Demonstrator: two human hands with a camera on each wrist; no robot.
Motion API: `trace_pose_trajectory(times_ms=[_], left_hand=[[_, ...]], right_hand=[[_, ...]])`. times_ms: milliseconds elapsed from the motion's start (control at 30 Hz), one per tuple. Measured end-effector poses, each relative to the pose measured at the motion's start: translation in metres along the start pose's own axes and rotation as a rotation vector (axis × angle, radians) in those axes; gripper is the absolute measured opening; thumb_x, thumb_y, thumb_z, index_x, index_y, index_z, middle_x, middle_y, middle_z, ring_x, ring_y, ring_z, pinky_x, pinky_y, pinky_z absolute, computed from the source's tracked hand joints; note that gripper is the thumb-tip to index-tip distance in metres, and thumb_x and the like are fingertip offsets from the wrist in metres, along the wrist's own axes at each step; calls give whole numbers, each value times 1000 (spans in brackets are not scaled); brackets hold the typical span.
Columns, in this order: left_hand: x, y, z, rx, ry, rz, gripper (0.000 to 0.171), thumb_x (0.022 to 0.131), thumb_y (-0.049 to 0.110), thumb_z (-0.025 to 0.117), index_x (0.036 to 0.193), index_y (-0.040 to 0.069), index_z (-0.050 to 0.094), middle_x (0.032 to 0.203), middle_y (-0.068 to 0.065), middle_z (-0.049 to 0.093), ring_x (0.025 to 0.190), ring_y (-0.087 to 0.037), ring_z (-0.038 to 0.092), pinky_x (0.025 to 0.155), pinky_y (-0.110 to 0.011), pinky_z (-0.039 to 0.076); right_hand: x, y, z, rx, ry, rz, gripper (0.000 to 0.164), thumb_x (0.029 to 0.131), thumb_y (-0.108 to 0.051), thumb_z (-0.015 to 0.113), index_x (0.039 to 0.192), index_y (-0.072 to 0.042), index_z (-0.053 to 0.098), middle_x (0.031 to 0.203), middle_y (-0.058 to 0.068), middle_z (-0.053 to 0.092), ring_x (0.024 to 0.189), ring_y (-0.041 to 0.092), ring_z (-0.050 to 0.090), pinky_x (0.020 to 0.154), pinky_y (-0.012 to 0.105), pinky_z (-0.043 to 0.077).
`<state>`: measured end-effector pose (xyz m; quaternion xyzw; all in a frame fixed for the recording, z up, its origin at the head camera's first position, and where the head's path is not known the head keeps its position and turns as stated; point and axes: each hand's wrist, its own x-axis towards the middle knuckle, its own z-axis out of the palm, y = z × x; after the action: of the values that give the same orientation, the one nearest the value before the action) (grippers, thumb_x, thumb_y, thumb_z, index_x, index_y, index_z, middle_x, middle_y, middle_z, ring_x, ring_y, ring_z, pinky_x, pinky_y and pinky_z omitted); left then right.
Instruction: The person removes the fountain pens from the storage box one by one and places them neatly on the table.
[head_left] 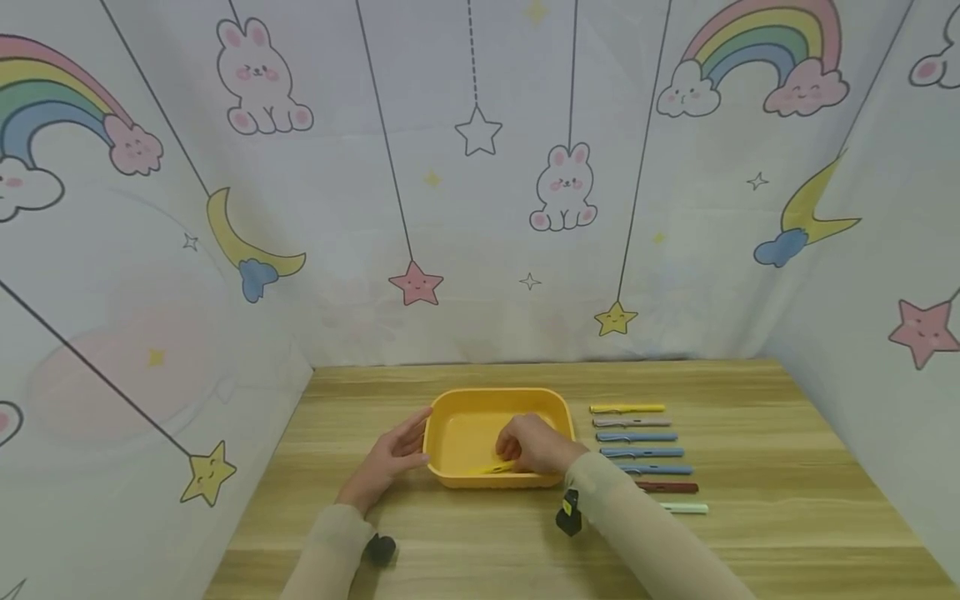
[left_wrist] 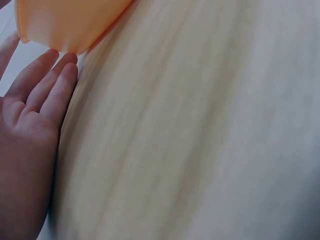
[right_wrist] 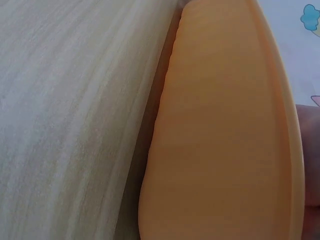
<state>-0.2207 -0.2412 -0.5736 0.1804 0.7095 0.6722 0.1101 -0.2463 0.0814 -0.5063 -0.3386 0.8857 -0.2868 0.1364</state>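
A yellow plastic basin [head_left: 457, 433] stands on the wooden table. My left hand [head_left: 390, 458] rests its fairly straight fingers against the basin's left side; in the left wrist view, the fingertips of the left hand [left_wrist: 40, 100] touch the outside of the wall. My right hand [head_left: 536, 443] reaches over the right rim into the basin, fingers curled, and pinches a yellow pen [head_left: 497, 468] low near the front wall. The rest of that pen is hidden under the hand. In the right wrist view, the basin's outer wall [right_wrist: 220, 125] hides most of the right hand [right_wrist: 309, 155].
Right of the basin, several pens lie in a column: a yellow pen [head_left: 630, 408] at the back, a greyish one [head_left: 633, 423], blue ones [head_left: 637, 437], a dark red pen [head_left: 671, 487] and a pale green pen [head_left: 686, 508]. The right forearm partly covers the nearest ones. Printed cloth walls [head_left: 480, 208] enclose the table.
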Motion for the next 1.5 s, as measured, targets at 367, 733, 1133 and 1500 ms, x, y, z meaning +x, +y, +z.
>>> trace_pose_trajectory(times_ms=[367,733,1133,1500], left_hand=[[-1,1,0,-3,-2,0,79,98,0,71,166,13,32,169,-18,32,154,-39,33,114,-20,41],[0,2,2,-15,18,-32,79,98,4,73,165,18,35,169,-13,36,153,-33,37,113,-21,43],[-1,0,0,-21,-13,24,81,98,5,73,166,12,32,169,-19,32,153,-38,35,113,-21,44],[0,-1,1,9,16,-10,80,97,8,75,165,15,35,168,-16,35,151,-29,41,113,-22,44]], right_hand=[[0,6,-2,-25,57,-17,28,81,11,79,106,-2,82,100,6,80,92,18,73,83,35,62],[-6,4,-8,36,145,11,25,95,3,71,120,2,76,115,14,77,106,29,73,93,47,61],[-15,6,-16,127,296,-1,25,94,-7,79,119,-9,80,110,4,80,99,19,74,88,40,62],[-37,10,-30,210,359,-10,20,97,-18,78,115,-14,83,111,-1,81,92,12,72,71,25,58]])
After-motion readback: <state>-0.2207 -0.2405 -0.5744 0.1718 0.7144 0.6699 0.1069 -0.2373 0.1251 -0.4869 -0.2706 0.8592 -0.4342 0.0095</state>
